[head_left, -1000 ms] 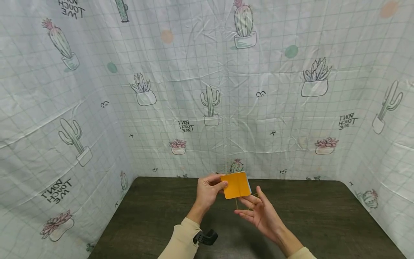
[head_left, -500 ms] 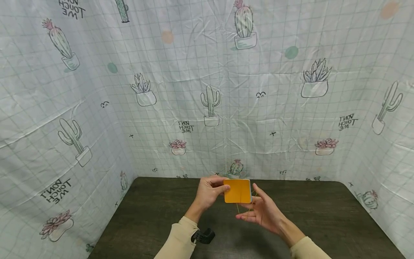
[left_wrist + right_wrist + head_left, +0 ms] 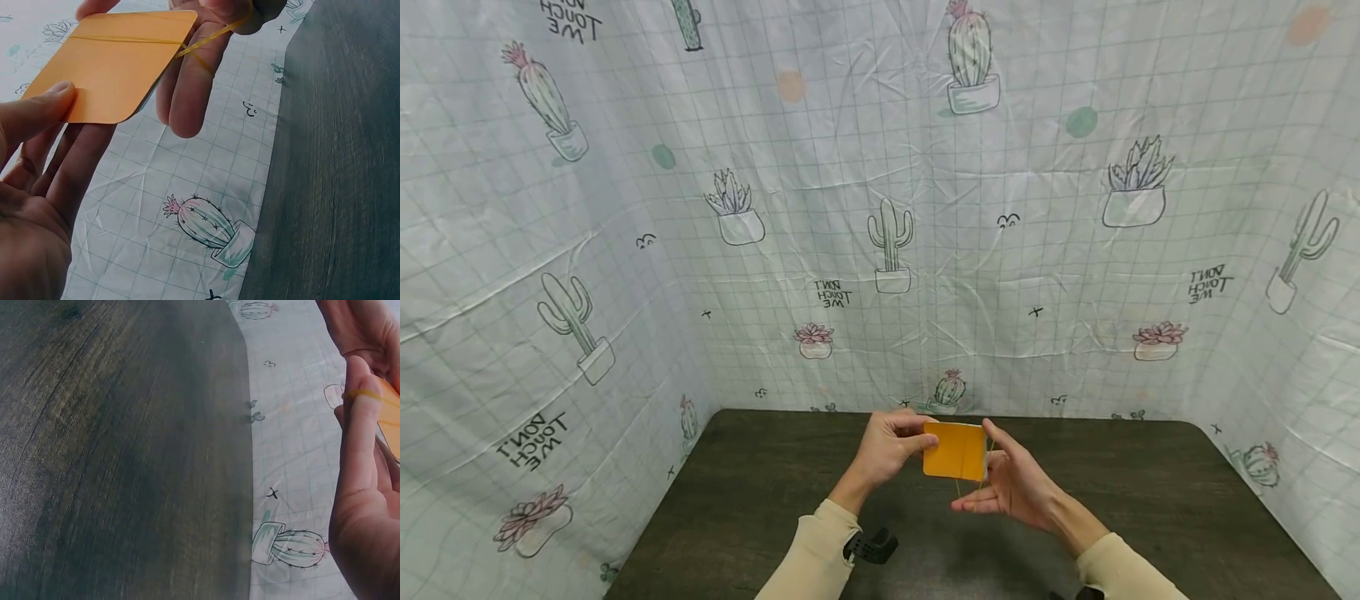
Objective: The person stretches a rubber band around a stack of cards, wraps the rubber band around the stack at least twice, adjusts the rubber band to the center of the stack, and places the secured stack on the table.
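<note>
An orange square notepad [image 3: 953, 450] with rounded corners is held up over the table. My left hand [image 3: 886, 450] grips its left side, thumb on the orange face and fingers behind. A thin yellow rubber band [image 3: 128, 39] crosses the face in the left wrist view and stretches off past the edge to my right hand [image 3: 1028, 485]. There the band loops round the fingers, as the right wrist view also shows. The right thumb is right at the pad's upper right corner, with other fingers behind and below. The pad's back is mostly hidden.
The dark wood-grain table [image 3: 775, 492] lies beneath both hands. A pale grid curtain [image 3: 925, 208] printed with cacti encloses the back and sides. A black strap [image 3: 872, 547] sits at the left wrist, over a cream sleeve [image 3: 812, 550].
The notepad has levelled from a tilt and come slightly down and right with the left hand. The right thumb has come in to its upper right corner, and the band now crosses the face.
</note>
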